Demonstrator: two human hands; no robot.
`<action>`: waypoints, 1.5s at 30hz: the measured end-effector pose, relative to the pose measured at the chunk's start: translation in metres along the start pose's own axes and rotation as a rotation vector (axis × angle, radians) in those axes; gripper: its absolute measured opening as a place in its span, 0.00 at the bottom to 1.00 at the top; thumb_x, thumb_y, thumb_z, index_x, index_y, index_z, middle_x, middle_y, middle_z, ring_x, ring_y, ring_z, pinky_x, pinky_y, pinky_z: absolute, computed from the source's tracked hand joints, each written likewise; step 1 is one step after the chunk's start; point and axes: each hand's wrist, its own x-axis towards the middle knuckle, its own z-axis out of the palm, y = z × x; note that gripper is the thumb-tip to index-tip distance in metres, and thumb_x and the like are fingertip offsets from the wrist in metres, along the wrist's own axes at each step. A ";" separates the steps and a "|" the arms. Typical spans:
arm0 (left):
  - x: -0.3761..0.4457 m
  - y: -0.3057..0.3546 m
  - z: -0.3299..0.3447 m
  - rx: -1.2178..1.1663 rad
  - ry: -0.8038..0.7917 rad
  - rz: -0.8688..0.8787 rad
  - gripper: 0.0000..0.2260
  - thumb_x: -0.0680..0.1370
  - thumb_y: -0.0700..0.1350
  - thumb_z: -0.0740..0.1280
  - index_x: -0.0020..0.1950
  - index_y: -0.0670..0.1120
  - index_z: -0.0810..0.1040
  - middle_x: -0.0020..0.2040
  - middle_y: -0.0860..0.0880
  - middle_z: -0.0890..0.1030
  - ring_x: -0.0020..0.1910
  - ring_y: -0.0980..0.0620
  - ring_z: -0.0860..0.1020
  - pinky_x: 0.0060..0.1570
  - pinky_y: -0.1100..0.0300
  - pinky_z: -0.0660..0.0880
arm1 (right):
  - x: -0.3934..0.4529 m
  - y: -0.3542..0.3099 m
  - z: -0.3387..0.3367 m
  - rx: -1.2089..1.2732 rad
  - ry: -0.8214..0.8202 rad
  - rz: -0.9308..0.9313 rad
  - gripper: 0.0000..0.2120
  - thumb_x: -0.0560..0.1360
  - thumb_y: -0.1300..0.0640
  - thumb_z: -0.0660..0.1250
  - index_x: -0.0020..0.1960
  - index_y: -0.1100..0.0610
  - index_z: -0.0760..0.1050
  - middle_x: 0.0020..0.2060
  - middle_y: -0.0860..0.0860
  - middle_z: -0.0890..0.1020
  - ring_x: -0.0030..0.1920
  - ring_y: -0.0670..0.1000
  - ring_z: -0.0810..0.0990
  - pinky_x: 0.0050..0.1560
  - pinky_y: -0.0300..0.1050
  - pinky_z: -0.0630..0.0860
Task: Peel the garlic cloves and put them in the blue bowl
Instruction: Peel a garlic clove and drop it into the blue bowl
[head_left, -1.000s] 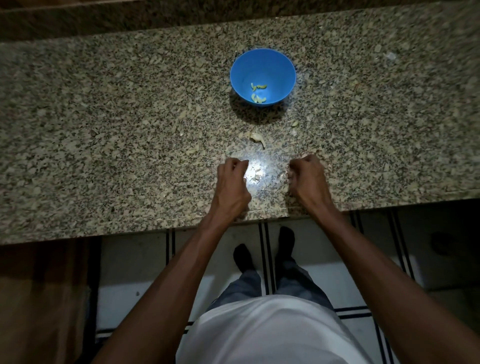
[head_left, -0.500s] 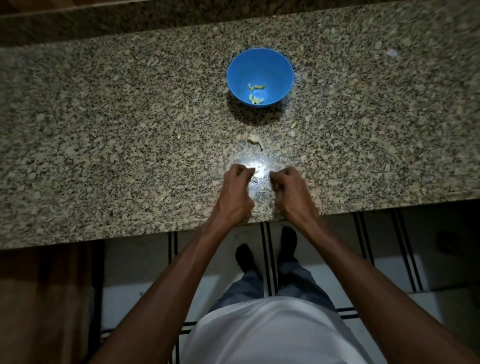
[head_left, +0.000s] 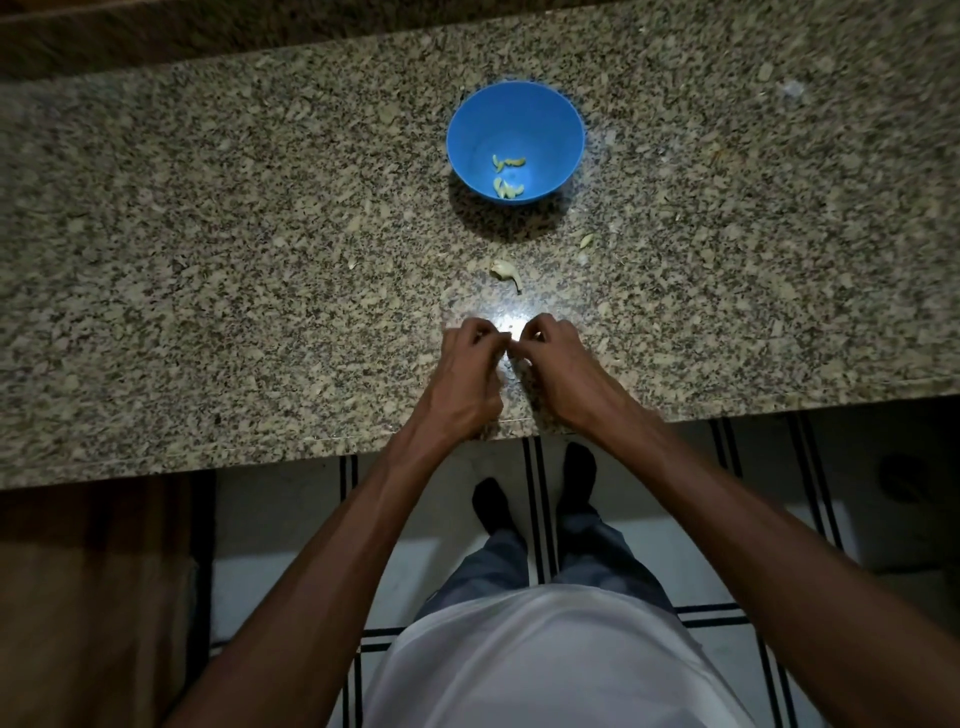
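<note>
A blue bowl stands on the granite counter and holds several peeled, yellowish garlic cloves. Between the bowl and my hands lies one pale garlic clove with a curled tail of skin. My left hand and my right hand meet fingertip to fingertip just above the counter near its front edge. Both have curled fingers and pinch a small garlic clove between them. Fingers and a bright glare on the stone hide most of that clove.
A small scrap of garlic skin lies right of the loose clove. The granite counter stretches wide to both sides, and its front edge runs just under my wrists. Tiled floor and my feet show below.
My hands were apart on the counter. The right hand has moved left to meet the left hand, and both fingertips now join over the glare spot.
</note>
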 end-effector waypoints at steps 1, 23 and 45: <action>-0.003 0.000 0.001 0.001 -0.008 0.019 0.21 0.77 0.37 0.74 0.69 0.41 0.77 0.65 0.44 0.72 0.65 0.46 0.68 0.60 0.55 0.72 | -0.003 0.001 0.002 -0.021 0.003 -0.019 0.15 0.80 0.66 0.68 0.65 0.57 0.79 0.58 0.55 0.71 0.56 0.55 0.70 0.42 0.45 0.75; -0.014 0.016 0.023 0.111 0.218 -0.029 0.05 0.80 0.34 0.68 0.44 0.37 0.80 0.40 0.41 0.77 0.37 0.45 0.75 0.37 0.49 0.76 | -0.011 -0.011 0.030 -0.055 0.270 0.079 0.04 0.76 0.69 0.70 0.45 0.62 0.80 0.40 0.55 0.75 0.38 0.52 0.70 0.34 0.44 0.61; -0.058 -0.018 -0.048 -1.233 0.754 -0.843 0.05 0.82 0.42 0.71 0.49 0.42 0.84 0.37 0.50 0.85 0.35 0.56 0.80 0.40 0.62 0.78 | 0.075 -0.080 -0.012 1.257 -0.341 0.310 0.08 0.82 0.60 0.70 0.45 0.60 0.80 0.36 0.50 0.78 0.39 0.47 0.78 0.45 0.39 0.81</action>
